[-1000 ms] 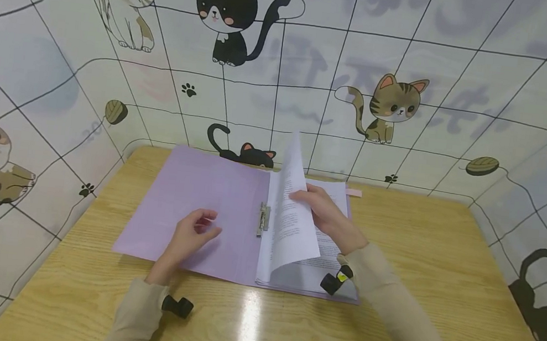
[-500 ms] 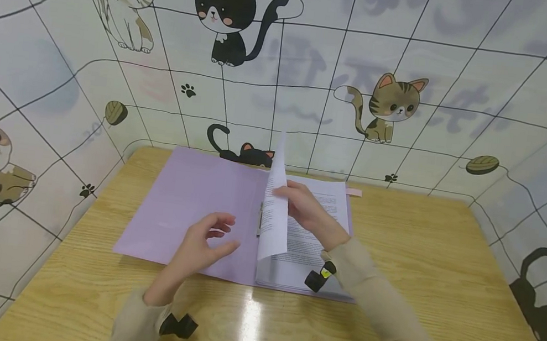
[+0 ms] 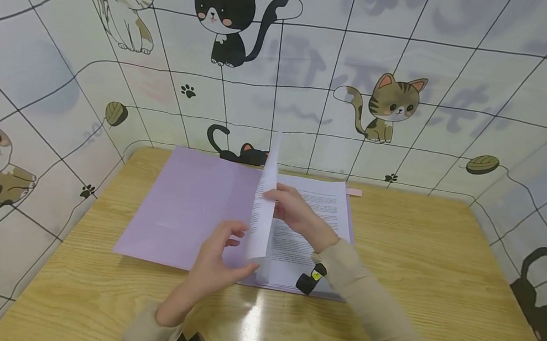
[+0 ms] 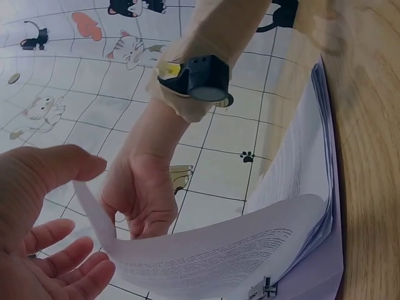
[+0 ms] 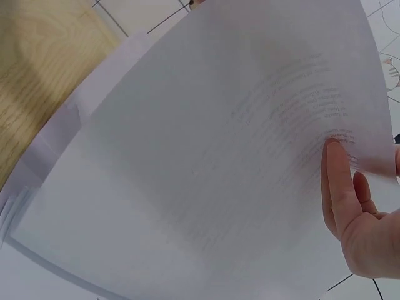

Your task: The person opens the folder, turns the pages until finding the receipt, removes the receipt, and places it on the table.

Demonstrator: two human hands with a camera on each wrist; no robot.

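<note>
A lilac folder [image 3: 189,206] lies open on the table, with a stack of printed paper [image 3: 303,246] on its right side. My right hand [image 3: 296,212] pinches a sheet of paper [image 3: 262,219] that stands up near the spine, thumb on its left face and fingers behind. In the right wrist view, straight fingers [image 5: 340,178] lie against the back of the curved sheet. My left hand [image 3: 216,264] is close to the sheet's near corner, thumb and fingers spread apart. The metal clip [image 4: 265,289] at the spine shows in the left wrist view.
The wooden table [image 3: 420,252] reaches around the folder on all sides. Behind it rises a wall covering [image 3: 306,101] with cartoon cats. A pink tab [image 3: 354,192] sticks out past the folder's right edge. Each wrist carries a small black camera [image 3: 309,280].
My right hand has moved left, turning the sheet from the right side to upright and slightly past the spine. My left hand has come right, toward the sheet's near corner.
</note>
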